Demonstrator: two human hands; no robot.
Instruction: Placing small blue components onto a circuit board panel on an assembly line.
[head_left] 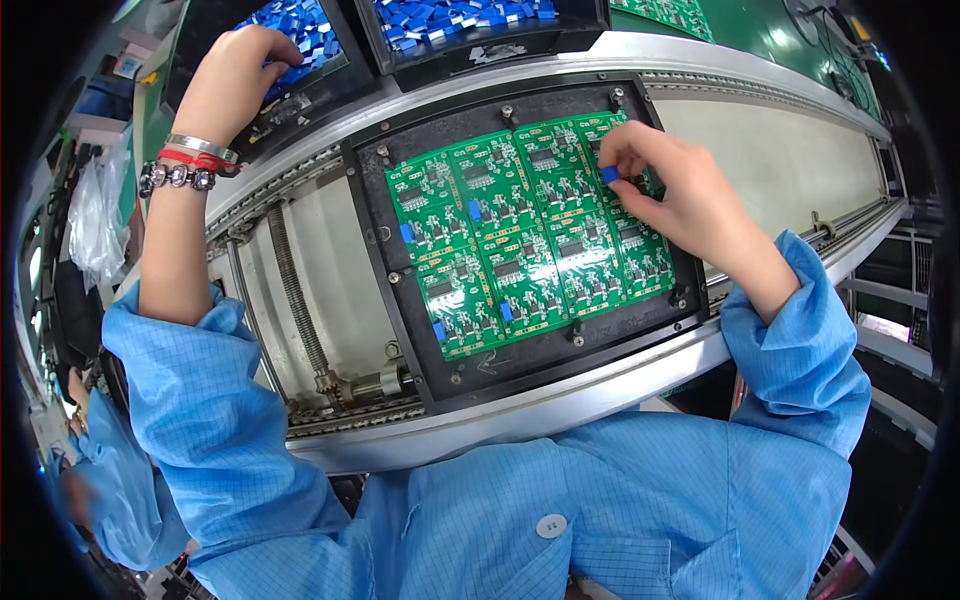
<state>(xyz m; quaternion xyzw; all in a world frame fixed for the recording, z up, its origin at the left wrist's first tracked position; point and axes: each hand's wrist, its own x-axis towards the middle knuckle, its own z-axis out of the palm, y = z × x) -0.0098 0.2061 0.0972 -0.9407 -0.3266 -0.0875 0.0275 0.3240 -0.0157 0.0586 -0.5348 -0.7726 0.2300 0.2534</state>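
Note:
Pinched between the thumb and fingers of my right hand (pixel 675 185) is a small blue block-shaped component (pixel 609 175). It is just over the upper right part of a green circuit board panel (pixel 470 243). Several like blue components, one of them a blue block (pixel 474 209), sit on the panel's left half. The panel lies in a black carrier frame (pixel 365 210) with screw posts. At the upper left my left hand (pixel 240 75) reaches into a black bin of loose blue components (pixel 312 35). Its fingers are bent together; what they hold is hidden.
A second black bin (pixel 490 50) of blue components stands beside the first. The carrier rests on a conveyor with metal rails (pixel 520 420) and a threaded rod (pixel 295 290). Clear plastic bags (pixel 100 225) hang at left. Another person's blue sleeve (pixel 120 480) shows at lower left.

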